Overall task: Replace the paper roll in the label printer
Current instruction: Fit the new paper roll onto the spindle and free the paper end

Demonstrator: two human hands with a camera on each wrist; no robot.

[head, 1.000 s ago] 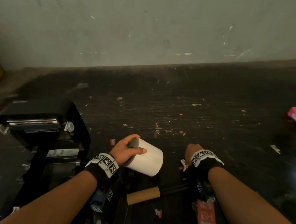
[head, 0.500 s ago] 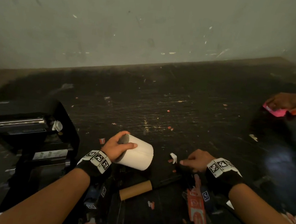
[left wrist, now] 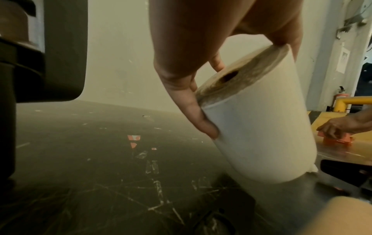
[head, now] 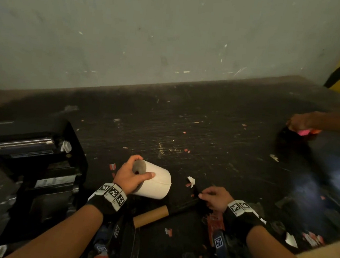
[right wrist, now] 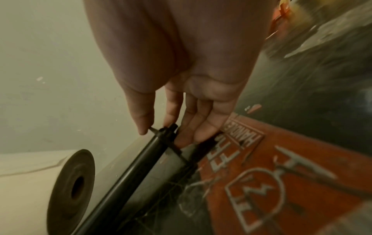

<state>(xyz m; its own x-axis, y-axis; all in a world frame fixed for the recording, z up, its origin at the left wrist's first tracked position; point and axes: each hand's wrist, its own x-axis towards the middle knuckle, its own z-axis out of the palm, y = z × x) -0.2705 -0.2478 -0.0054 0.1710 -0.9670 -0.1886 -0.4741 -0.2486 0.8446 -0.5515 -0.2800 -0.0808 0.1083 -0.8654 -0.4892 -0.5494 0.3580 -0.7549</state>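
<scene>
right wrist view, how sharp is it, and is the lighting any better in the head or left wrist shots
Right wrist view: the black spindle and fingertips are fairly sharp, but the red label and tabletop at right smear with motion blur. Head view: dim, murky, with the dark table swallowing detail and straight edges bowed by the wide lens. Left wrist view: hazy and washed out, though the paper roll reads clearly.

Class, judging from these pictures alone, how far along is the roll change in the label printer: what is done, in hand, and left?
Done: the label printer stands open, and a bare cardboard core lies on the table, apparently the spent roll.
In hand: the left hand grips the white paper roll; the right hand pinches the end of the black spindle.
Left: probably threading roll onto spindle, seating it, closing up.
</scene>
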